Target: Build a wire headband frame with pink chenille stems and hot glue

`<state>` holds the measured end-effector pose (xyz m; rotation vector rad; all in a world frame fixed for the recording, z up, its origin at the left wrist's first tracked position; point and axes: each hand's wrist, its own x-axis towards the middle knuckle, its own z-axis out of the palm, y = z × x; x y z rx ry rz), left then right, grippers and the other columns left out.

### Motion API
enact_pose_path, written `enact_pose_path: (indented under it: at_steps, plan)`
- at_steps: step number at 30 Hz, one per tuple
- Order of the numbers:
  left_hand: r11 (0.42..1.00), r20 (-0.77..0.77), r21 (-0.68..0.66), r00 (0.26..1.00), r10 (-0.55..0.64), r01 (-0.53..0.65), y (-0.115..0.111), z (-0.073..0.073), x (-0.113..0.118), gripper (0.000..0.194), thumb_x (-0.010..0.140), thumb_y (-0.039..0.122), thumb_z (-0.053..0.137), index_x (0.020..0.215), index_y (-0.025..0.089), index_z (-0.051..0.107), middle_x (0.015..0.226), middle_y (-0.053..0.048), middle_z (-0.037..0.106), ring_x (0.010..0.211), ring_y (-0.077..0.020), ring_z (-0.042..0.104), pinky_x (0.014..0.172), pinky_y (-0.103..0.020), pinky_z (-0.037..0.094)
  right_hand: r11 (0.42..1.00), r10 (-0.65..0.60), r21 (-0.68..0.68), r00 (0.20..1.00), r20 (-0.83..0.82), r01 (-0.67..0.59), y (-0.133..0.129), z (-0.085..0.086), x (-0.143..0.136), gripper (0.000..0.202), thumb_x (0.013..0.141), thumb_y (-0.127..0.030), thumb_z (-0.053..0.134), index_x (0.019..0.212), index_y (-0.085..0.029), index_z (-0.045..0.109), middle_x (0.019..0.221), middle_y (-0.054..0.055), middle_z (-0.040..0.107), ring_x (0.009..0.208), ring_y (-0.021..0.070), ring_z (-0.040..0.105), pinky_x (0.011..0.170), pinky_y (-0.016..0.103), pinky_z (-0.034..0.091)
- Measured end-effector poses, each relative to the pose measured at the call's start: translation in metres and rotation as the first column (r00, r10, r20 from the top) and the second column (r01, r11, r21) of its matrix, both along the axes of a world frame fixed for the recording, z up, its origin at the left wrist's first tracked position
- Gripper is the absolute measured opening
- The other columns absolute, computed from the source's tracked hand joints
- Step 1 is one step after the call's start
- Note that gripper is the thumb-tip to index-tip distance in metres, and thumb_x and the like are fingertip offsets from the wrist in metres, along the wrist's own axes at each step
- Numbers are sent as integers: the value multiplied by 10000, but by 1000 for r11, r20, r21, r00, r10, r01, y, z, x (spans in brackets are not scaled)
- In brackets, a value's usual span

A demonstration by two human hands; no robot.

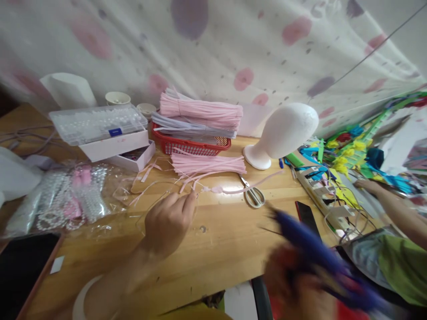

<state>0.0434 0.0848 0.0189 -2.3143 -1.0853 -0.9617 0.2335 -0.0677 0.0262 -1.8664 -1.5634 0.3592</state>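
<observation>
My left hand (170,224) is closed over the middle of the table, thumb and forefinger pinching a thin wire. Just beyond the fingertips, small whitish-pink pieces (213,190) and a pink fuzzy stem (253,184) stretch to the right. At the lower right my right hand (293,280), smeared by motion, grips a blue glue gun (313,249), its dark nozzle pointing up and left. A bundle of pink fuzzy stems (208,164) lies behind my left hand. White-handled scissors (254,197) rest on the tabletop beside the pink stem.
A red basket (193,147) holds pink and grey stem bundles. Right of it stands a white foam head (288,129). Bagged beads (76,195), boxes (113,144) and a tablet (26,271) are left. A phone (307,218), power strip (320,200) and another person's arm (393,209) are right.
</observation>
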Motion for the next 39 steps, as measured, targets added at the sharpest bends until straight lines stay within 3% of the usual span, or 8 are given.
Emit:
enact_pose_path:
  at_steps: [2, 3, 5, 7, 11, 24, 32, 39]
  plan:
    - [998, 23, 22, 998, -58, 58, -3, -2, -1, 248, 951, 94, 507, 844, 174, 716, 513, 30, 609, 504, -151, 530, 489, -305, 327, 999, -42, -38, 975, -218, 34, 16, -14, -11, 374, 1004, -494, 445, 1057, -181, 641, 687, -18, 606, 528, 106, 564, 473, 231, 494]
    - [996, 37, 31, 996, -84, 83, -4, -3, -1, 237, 950, 86, 504, 879, 166, 716, 542, 29, 640, 510, -150, 537, 497, -304, 339, 997, -70, -63, 922, -380, 49, 25, -20, -15, 409, 999, -530, 427, 1029, -178, 635, 565, -54, 512, 422, 84, 467, 394, 207, 411]
    - [992, 54, 42, 991, -118, 116, -5, -7, -3, 227, 947, 68, 501, 921, 151, 711, 611, 25, 698, 518, -146, 547, 505, -302, 358, 991, -131, -115, 754, -644, 74, 38, -29, -22, 482, 942, -609, 478, 988, -153, 625, 476, -98, 374, 354, 60, 333, 340, 194, 292]
    - [990, 60, 32, 989, -136, 134, -7, -11, -4, 231, 947, 54, 489, 931, 138, 704, 673, 19, 737, 527, -141, 562, 503, -298, 367, 986, -166, -147, 648, -744, 84, 44, -33, -25, 489, 875, -625, 579, 943, -142, 619, 473, -103, 363, 360, 45, 302, 349, 186, 252]
    - [984, 68, -18, 982, -175, 177, -11, -18, -5, 208, 942, 43, 497, 992, 102, 690, 773, 4, 772, 569, -133, 609, 501, -287, 390, 983, -179, -169, 617, -766, 76, 37, -34, -21, 432, 867, -579, 625, 929, -151, 602, 487, -95, 383, 382, 43, 306, 375, 186, 244]
    - [983, 58, -55, 983, -172, 176, -26, -19, -1, 132, 911, 76, 604, 1001, 107, 696, 700, 20, 730, 527, -144, 534, 498, -308, 330, 967, -242, -236, 607, -757, 92, 15, -36, -17, 427, 857, -576, 634, 944, -158, 614, 507, -83, 373, 413, 60, 296, 395, 207, 226]
    - [981, 55, -55, 981, -185, 188, -32, -20, -4, 131, 912, 76, 603, 996, 104, 700, 683, 17, 727, 523, -146, 517, 495, -307, 330, 962, -204, -271, 600, -774, -22, 14, -36, -15, 484, 836, -631, 630, 915, -156, 582, 509, -90, 360, 410, 53, 278, 387, 207, 213]
    - [975, 68, -40, 974, -215, 218, -33, -20, -8, 137, 900, 90, 633, 1020, 101, 699, 759, 2, 764, 549, -136, 543, 511, -298, 351, 962, -255, -261, 620, -742, 83, 12, -33, -13, 453, 832, -614, 637, 892, -166, 597, 485, -93, 335, 404, 60, 259, 386, 214, 194]
